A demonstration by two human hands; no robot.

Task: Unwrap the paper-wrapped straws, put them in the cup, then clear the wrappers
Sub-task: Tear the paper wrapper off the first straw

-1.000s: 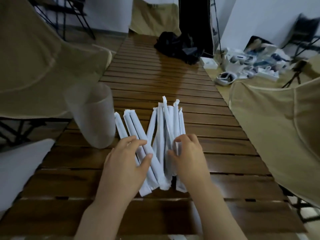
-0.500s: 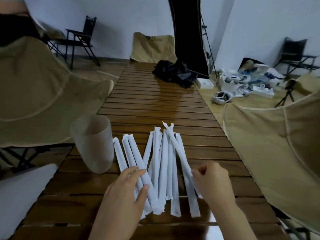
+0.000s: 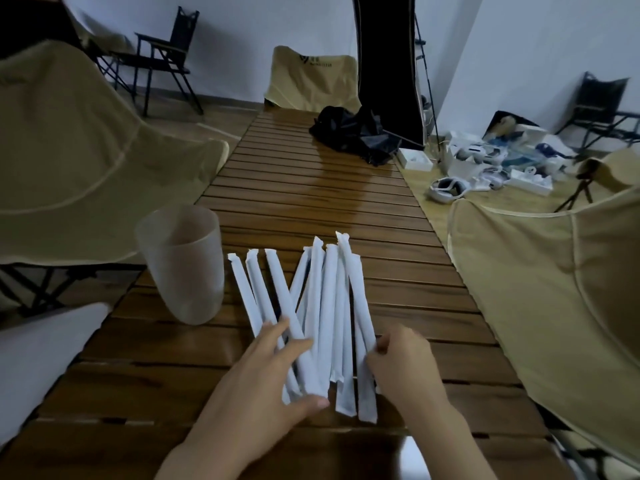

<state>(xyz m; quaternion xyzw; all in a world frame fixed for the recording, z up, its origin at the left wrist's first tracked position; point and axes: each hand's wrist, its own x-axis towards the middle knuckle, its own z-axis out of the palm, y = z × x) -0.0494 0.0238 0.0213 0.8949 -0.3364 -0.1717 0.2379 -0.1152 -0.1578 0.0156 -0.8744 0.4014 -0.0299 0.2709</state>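
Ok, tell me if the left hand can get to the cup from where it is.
Probably yes. The left hand rests on the wrapped straws, and the cup stands upright just beyond and to its left on the table, with only bare slats between them.

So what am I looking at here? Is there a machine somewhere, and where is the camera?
There is no machine. A person does the job with bare hands, and the single camera sits on their head, looking forward and down, so you see what they see. On the slatted wooden table lies a fan of paper-wrapped straws, all still in their wrappers. To the left of them stands a frosted cup, with no straw in it. The left hand rests open on the near ends of the straws. The right hand has its fingers curled at the rightmost straws and seems to pinch one. At the far end of the table lies a black bag.
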